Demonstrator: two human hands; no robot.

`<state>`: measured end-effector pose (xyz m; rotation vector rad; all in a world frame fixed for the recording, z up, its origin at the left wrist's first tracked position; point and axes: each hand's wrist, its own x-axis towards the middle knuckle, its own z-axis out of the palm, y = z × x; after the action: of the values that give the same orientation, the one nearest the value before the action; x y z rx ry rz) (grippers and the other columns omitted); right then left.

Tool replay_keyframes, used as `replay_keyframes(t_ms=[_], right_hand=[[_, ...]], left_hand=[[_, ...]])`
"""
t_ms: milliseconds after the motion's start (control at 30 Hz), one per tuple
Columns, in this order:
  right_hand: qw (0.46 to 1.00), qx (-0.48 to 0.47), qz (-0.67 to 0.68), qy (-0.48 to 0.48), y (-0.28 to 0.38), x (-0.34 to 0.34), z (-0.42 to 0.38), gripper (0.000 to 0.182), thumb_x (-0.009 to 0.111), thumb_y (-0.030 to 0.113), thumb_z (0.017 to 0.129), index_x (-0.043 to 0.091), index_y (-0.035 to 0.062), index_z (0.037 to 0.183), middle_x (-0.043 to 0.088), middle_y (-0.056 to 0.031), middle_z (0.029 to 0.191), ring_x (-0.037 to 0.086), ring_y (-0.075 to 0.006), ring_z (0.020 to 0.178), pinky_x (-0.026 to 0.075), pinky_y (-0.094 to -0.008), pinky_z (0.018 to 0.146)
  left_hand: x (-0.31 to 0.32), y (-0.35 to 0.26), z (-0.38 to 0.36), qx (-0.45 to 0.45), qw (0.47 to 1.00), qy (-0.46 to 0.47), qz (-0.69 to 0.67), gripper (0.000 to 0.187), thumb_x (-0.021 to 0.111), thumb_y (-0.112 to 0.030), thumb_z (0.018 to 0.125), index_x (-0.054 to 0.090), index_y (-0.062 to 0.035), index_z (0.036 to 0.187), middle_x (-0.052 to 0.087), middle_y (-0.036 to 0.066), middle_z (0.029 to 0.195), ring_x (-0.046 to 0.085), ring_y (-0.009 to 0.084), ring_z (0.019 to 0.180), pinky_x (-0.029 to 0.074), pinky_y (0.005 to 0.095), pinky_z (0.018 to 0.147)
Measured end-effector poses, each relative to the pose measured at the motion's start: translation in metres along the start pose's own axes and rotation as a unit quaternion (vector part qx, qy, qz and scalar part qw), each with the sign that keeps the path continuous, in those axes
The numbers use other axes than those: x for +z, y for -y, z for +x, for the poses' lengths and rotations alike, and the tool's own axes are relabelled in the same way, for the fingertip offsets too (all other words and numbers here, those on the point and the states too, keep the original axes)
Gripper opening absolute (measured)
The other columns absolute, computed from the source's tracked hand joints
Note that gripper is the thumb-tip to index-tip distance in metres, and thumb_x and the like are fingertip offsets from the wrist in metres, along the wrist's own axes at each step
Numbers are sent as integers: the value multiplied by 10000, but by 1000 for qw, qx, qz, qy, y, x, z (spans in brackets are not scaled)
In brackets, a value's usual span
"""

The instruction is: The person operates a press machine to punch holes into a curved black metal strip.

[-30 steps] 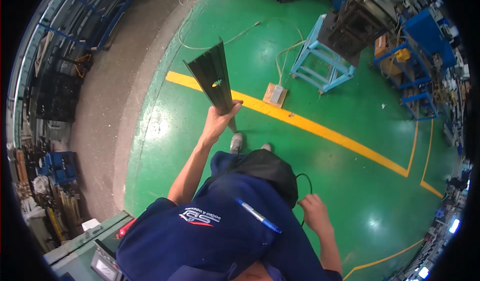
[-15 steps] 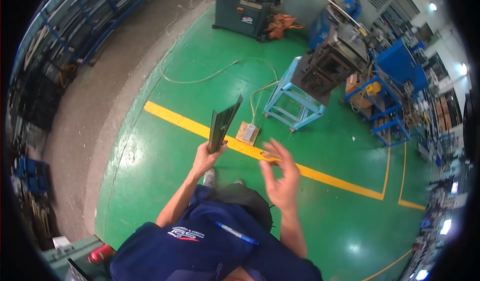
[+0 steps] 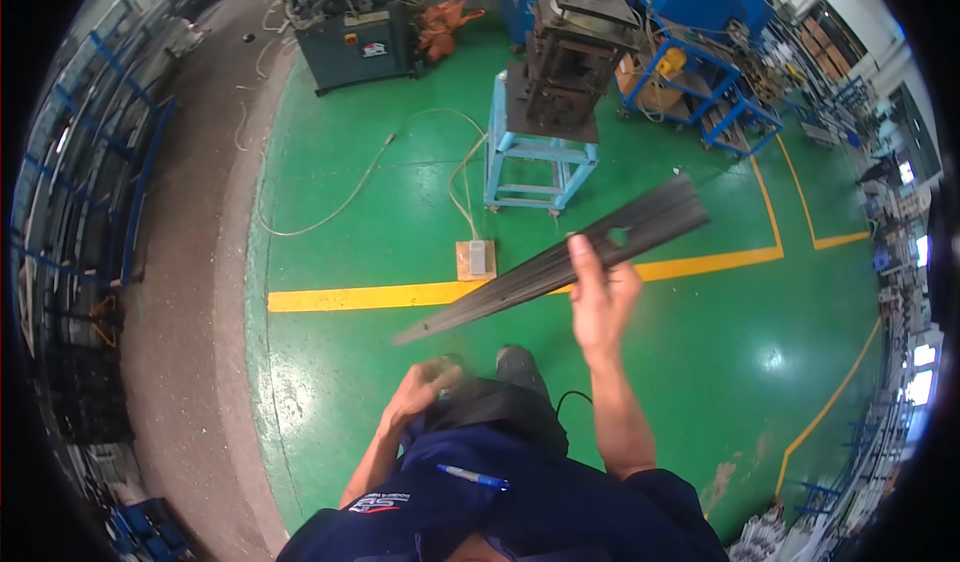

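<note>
A long dark window-frame profile [image 3: 530, 274] is gripped near its wider end by my right hand [image 3: 605, 307]. My thumb lies across its face, close to a notch or hole through which green floor shows. The profile slants from upper right to lower left, and its far end narrows towards my left side. My left hand [image 3: 425, 387] is low in front of my waist, apart from the profile. Its fingers look curled but are smeared by motion, so I cannot make out their state.
A grey box on a wooden board [image 3: 464, 267] lies on the green floor with a cable. Behind it stands a light-blue stand [image 3: 540, 162] bearing a dark machine [image 3: 570, 72]. A green machine [image 3: 360, 52] is farther back. Blue carts [image 3: 690, 92] are at right, racks [image 3: 130, 192] at left.
The profile has passed from my left hand to my right and swung from upright to slanting across. My left hand has dropped towards my waist. The view has turned right.
</note>
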<state>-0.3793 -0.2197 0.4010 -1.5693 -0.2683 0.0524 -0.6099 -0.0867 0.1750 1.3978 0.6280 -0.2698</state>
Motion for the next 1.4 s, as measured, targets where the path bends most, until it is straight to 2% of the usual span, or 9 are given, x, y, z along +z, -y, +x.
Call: replay_keyframes(t_ms=[267, 367, 500, 567, 600, 700, 900, 1100, 1400], right_hand=[[970, 134, 186, -75, -24, -69, 33, 191, 582, 213, 962, 627, 30, 994, 659, -75, 876, 517, -112, 528, 366, -246, 415], [946, 201, 254, -13, -54, -88, 60, 200, 577, 189, 964, 603, 37, 1090, 662, -66, 983, 612, -147, 732, 492, -298, 568], [913, 196, 17, 358, -146, -111, 124, 334, 702, 175, 886, 594, 21, 1161, 659, -81, 1062, 650, -180, 957, 533, -339, 801], [882, 189, -249, 353, -210, -112, 159, 485, 760, 210, 832, 563, 41, 1242, 659, -114, 1058, 651, -199, 955, 521, -345, 820], [908, -70, -295, 287, -251, -109, 178, 600, 749, 229, 831, 489, 75, 1349, 648, -137, 1020, 643, -204, 918, 512, -351, 808], [914, 167, -196, 313, -319, -87, 264, 678, 689, 171, 849, 377, 98, 1446, 657, -133, 858, 652, -249, 763, 505, -394, 701], [876, 23, -352, 329, -461, -34, 420, 821, 686, 198, 857, 206, 132, 1520, 673, -138, 819, 657, -326, 715, 537, -438, 690], [845, -42, -450, 288, -524, 16, 518, 807, 722, 199, 824, 275, 157, 1494, 673, -170, 784, 667, -372, 791, 541, -477, 722], [883, -115, -426, 158, -514, 10, 486, 370, 730, 233, 800, 607, 93, 1119, 687, -132, 787, 677, -339, 657, 547, -425, 579]], left_hand=[[42, -82, 69, 210, 861, 221, -407, 1103, 691, -675, 736, 100, -217, 1547, 331, 148, 1512, 438, 392, 1306, 379, 524, 1059], [36, -144, 103, 172, 759, 126, -615, 789, 605, -577, 865, 244, -303, 1511, 345, 41, 1526, 463, 278, 1313, 423, 544, 1033], [16, -148, 162, 169, 834, -81, -519, 598, 570, -395, 954, 320, -223, 1468, 351, 8, 1513, 469, 220, 1283, 482, 487, 982], [2, -154, 194, 153, 851, -131, -485, 636, 590, -382, 946, 291, -228, 1486, 339, 8, 1521, 503, 205, 1246, 502, 463, 962], [-3, -156, 211, 141, 851, -154, -482, 642, 595, -368, 947, 289, -207, 1488, 348, 14, 1516, 517, 199, 1228, 522, 433, 935], [-17, -156, 262, 109, 850, -185, -481, 596, 573, -314, 968, 316, -136, 1476, 374, 14, 1503, 577, 173, 1144, 580, 316, 822], [-36, -96, 279, 1, 744, -266, -613, 404, 445, -222, 1022, 431, -103, 1408, 596, 49, 1284, 697, 242, 874, 649, 360, 646], [-18, 7, 269, -218, 728, -313, -570, 422, 470, -272, 1009, 449, -74, 1382, 572, 21, 1321, 647, 209, 1042, 644, 329, 708], [28, 68, 286, -188, 673, -344, -628, 509, 497, -284, 995, 351, -143, 1462, 371, -2, 1495, 443, 263, 1317, 577, 398, 919]])
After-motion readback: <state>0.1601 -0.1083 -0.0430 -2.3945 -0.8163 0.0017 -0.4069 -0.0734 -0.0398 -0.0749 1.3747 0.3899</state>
